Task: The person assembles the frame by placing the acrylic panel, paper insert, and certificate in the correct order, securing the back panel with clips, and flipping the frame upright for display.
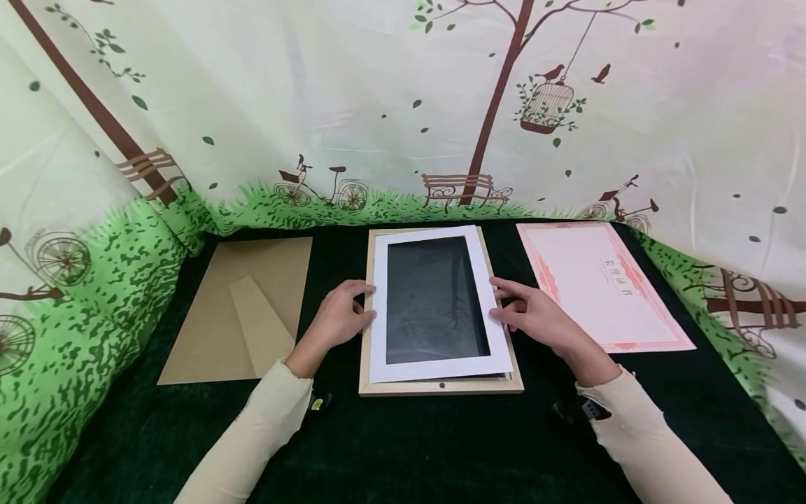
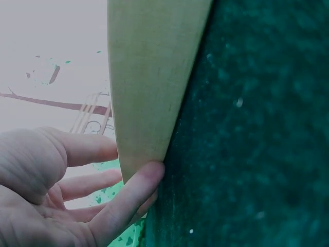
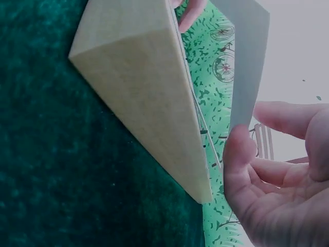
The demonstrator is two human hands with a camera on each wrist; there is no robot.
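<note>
A white picture mat (image 1: 441, 374) lies slightly askew over a light wooden picture frame (image 1: 403, 389). Through its cut-out shows a dark, reflective pane (image 1: 434, 301). My right hand (image 1: 535, 315) pinches the mat's right edge between thumb and finger; the right wrist view shows that side of the mat (image 3: 251, 62) raised off the frame (image 3: 139, 98). At the mat's left edge, my left hand (image 1: 336, 315) holds on with thumb and finger. One fingertip (image 2: 151, 172) touches the frame's outer side (image 2: 149, 82); the mat itself is hidden in the left wrist view.
A brown backing board (image 1: 208, 322) with a stand leg (image 1: 261, 322) lies to the left. To the right is a pink-bordered white certificate (image 1: 585, 280). Dark green cloth (image 1: 409, 448) covers the table, and a printed curtain (image 1: 352, 91) hangs behind.
</note>
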